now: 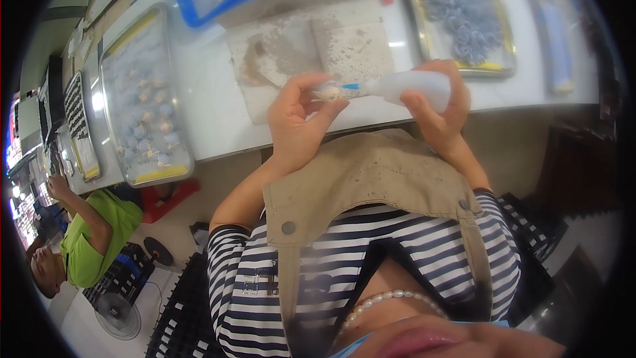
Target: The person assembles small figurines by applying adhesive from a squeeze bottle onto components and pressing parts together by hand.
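Note:
My left hand (299, 119) pinches a small pale shell-like piece (331, 93) between thumb and fingers, just above the white table's front edge. My right hand (440, 103) grips a translucent white squeeze bottle (414, 86) lying sideways, its blue nozzle tip (351, 87) touching the small piece. Both hands are held close together over a stained white work board (311, 53).
A metal tray (136, 46) with several small pale pieces lies at the left. A blue-rimmed tray (192, 6) sits at the back, and a tray of blue-grey pieces (464, 6) at the right. Another person in a green shirt (93, 238) sits at lower left by a floor fan (118, 315).

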`<state>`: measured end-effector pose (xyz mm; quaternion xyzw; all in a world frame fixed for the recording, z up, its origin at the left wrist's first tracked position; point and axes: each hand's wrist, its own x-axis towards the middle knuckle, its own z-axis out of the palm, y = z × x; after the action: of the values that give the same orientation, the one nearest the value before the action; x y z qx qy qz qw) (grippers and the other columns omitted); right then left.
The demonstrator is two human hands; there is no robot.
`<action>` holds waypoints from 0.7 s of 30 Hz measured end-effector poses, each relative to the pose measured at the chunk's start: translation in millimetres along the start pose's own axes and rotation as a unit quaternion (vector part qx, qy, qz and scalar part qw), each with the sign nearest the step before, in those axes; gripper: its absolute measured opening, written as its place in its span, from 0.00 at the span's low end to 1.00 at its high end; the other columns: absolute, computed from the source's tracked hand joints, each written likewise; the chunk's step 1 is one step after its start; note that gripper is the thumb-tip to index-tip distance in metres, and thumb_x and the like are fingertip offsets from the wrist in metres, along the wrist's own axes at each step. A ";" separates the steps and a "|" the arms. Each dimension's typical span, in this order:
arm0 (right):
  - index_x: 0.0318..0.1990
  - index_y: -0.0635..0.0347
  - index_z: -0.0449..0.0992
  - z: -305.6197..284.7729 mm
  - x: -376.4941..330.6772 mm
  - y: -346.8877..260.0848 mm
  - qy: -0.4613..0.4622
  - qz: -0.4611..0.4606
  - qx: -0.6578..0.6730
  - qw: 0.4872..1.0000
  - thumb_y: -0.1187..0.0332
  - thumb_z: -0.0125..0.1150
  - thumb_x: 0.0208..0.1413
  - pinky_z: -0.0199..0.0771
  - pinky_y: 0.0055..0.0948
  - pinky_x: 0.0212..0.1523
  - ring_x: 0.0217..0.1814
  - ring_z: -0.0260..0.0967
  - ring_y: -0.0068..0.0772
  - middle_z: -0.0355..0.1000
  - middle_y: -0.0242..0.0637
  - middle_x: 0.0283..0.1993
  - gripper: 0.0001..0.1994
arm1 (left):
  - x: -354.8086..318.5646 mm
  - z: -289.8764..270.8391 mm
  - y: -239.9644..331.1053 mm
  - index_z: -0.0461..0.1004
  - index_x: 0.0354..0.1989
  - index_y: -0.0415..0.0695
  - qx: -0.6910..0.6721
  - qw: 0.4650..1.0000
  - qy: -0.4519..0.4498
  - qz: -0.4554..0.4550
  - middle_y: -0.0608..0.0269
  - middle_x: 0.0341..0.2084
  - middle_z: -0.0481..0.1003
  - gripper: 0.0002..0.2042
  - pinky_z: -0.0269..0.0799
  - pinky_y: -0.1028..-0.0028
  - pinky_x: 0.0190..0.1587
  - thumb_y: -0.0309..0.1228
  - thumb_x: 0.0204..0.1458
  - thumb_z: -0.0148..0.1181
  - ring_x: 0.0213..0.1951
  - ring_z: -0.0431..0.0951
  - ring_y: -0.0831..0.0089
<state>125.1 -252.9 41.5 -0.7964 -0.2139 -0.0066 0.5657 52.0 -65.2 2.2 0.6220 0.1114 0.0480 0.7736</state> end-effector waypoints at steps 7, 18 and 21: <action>0.32 0.64 0.68 10.8 5.9 -6.0 -0.003 -0.090 -0.052 0.995 0.71 0.68 0.38 0.68 0.20 0.25 0.24 0.68 0.23 0.70 0.36 0.24 0.15 | 1.2 -8.5 -4.3 0.67 0.41 0.37 0.014 1.000 0.013 0.003 0.61 0.34 0.71 0.16 0.70 0.81 0.35 0.19 0.42 0.61 0.32 0.72 0.80; 0.30 0.65 0.69 24.2 4.8 -6.6 -0.016 -0.100 -0.043 0.994 0.71 0.69 0.37 0.67 0.20 0.24 0.24 0.67 0.22 0.69 0.36 0.24 0.15 | -2.3 -17.3 -9.5 0.68 0.40 0.36 0.012 1.000 0.018 0.000 0.62 0.33 0.71 0.16 0.70 0.80 0.35 0.20 0.41 0.62 0.31 0.72 0.80; 0.30 0.64 0.69 25.6 5.1 -4.5 -0.012 -0.108 -0.056 0.993 0.70 0.69 0.37 0.67 0.21 0.24 0.23 0.67 0.23 0.69 0.36 0.23 0.14 | -2.8 -18.0 -11.9 0.68 0.40 0.36 0.018 1.000 0.020 0.001 0.61 0.33 0.71 0.16 0.70 0.80 0.35 0.20 0.41 0.62 0.31 0.72 0.80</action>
<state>122.3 -226.9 37.7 -0.7989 -0.3044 -0.0702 0.5140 44.3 -51.3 -12.7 0.6345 0.1277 0.0592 0.7600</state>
